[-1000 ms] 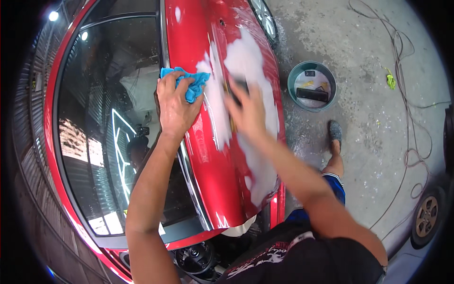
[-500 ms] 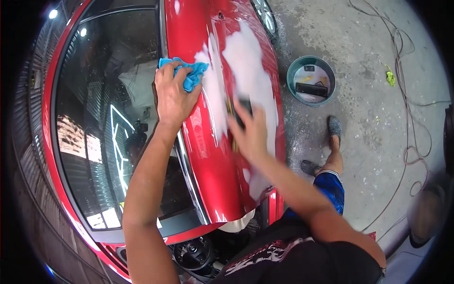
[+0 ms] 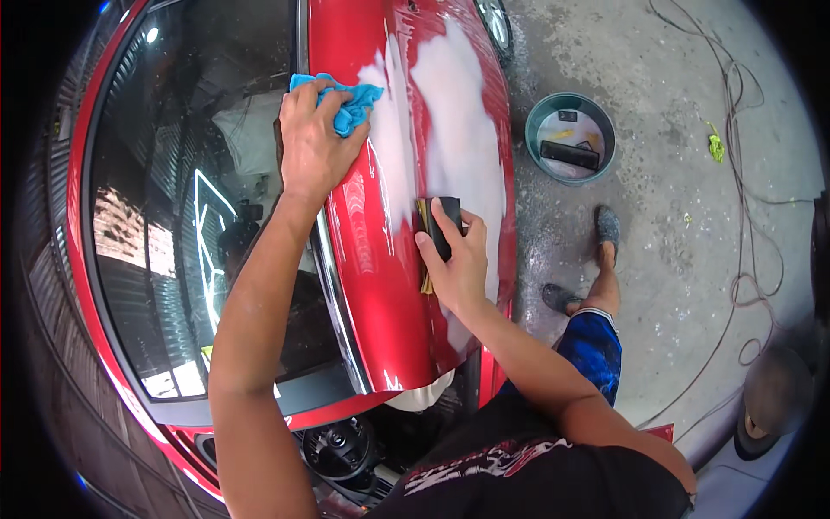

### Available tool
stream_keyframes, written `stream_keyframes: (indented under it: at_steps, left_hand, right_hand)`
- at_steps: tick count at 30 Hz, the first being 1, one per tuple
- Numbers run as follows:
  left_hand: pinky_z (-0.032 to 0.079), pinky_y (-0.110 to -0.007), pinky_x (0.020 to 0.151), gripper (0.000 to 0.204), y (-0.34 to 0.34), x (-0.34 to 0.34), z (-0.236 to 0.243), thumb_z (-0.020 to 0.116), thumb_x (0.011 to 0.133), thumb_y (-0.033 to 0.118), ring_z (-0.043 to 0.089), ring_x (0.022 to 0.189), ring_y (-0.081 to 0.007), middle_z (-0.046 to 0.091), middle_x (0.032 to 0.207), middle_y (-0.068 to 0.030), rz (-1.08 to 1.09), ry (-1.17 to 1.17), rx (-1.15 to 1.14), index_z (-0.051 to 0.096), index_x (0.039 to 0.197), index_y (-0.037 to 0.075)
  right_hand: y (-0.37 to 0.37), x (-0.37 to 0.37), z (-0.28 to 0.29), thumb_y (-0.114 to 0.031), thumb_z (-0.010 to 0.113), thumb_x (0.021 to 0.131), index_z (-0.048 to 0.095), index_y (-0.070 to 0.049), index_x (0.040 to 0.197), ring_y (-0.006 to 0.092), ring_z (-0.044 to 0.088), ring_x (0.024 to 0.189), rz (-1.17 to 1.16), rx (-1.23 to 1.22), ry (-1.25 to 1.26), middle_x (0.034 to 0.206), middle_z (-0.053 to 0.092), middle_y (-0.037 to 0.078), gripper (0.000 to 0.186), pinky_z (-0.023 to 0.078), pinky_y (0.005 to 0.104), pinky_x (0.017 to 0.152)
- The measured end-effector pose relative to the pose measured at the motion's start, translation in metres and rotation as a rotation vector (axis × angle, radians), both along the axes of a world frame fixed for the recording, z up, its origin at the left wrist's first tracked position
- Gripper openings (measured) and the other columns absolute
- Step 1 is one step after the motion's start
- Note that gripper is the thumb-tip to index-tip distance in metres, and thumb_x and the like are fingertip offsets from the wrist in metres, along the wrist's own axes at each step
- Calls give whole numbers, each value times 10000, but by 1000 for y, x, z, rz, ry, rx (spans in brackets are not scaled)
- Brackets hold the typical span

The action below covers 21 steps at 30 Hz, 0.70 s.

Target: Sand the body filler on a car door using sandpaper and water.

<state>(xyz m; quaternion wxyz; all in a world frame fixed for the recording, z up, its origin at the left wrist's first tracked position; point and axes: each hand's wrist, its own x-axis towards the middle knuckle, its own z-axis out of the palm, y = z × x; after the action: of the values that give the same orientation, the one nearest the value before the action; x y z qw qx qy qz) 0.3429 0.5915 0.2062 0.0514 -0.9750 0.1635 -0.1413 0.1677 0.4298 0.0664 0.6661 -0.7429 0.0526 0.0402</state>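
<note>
The black block [image 3: 444, 229] lies on the red door panel [image 3: 372, 298], its long axis running away from the person, nearly in line with the length of the door; its squared far end points toward the top of the view. A thin yellowish sheet [image 3: 426, 284] shows along its left edge and beyond its near end. The right hand [image 3: 458, 262] is partly closed around the block, thumb on the left and fingers spread over the top and right. The left hand [image 3: 313, 149] has its fingers bent over a crumpled, soft blue cloth [image 3: 353, 112], gripping it against the panel beside the smooth, dark window glass [image 3: 164, 233]. Matte, chalky white patches [image 3: 454, 91] with uneven edges cover parts of the glossy paint. On the rough, stained concrete floor [image 3: 670, 285] stands a round green tub [image 3: 533, 143] holding cloudy liquid and a dark oblong piece [image 3: 569, 155].
</note>
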Motion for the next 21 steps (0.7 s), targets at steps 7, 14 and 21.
stream_keyframes:
  at_steps: [7, 14, 21]
  left_hand:
    - [469, -496, 1062, 312, -16, 22, -14, 854, 815, 195, 585, 1185, -383, 648, 1227, -152, -70, -54, -18, 754, 1079, 62]
    - [433, -524, 1096, 325, -8, -1, -2, 856, 788, 201, 587, 1201, -367, 638, 1223, -155, -13, -8, -36, 741, 1059, 62]
    - [408, -565, 1119, 319, -11, 7, -5, 856, 792, 191, 591, 1196, -371, 641, 1227, -155, -50, -28, -45, 740, 1061, 64]
  right_hand:
    - [5, 289, -25, -484, 718, 940, 720, -132, 1357, 435, 640, 1099, -187, -159, -275, 1206, 651, 275, 546, 511, 488, 973]
    - [5, 75, -20, -268, 794, 920, 676, -153, 1446, 366, 619, 1189, -74, -73, -216, 1241, 641, 224, 550, 492, 458, 1034]
    - [16, 304, -15, -428, 725, 946, 694, -138, 1403, 445, 627, 1097, -158, -148, -293, 1171, 650, 287, 542, 512, 503, 964]
